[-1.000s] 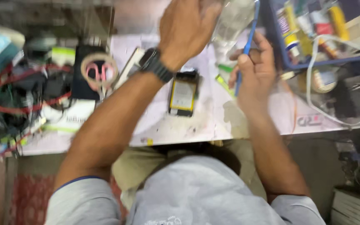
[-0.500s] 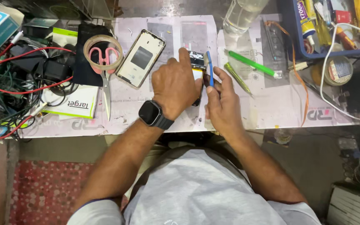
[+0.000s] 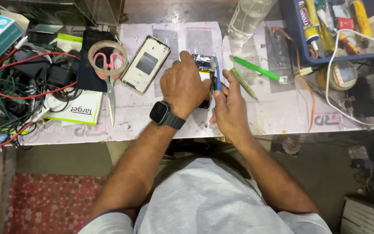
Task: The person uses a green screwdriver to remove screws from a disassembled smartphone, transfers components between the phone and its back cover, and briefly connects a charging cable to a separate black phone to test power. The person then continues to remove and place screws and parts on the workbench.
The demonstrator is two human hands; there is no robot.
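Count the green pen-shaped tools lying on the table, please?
2: a bright green pen-shaped tool right of the hands, and a thinner olive-green one just below it. The blue bin may hide more.

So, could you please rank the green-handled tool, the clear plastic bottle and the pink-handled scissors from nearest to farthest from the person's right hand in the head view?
From the right hand:
1. Green-handled tool, just beyond the hand, on its right.
2. Clear plastic bottle, further back, at the table's far edge.
3. Pink-handled scissors, far off to the left, past the left hand.
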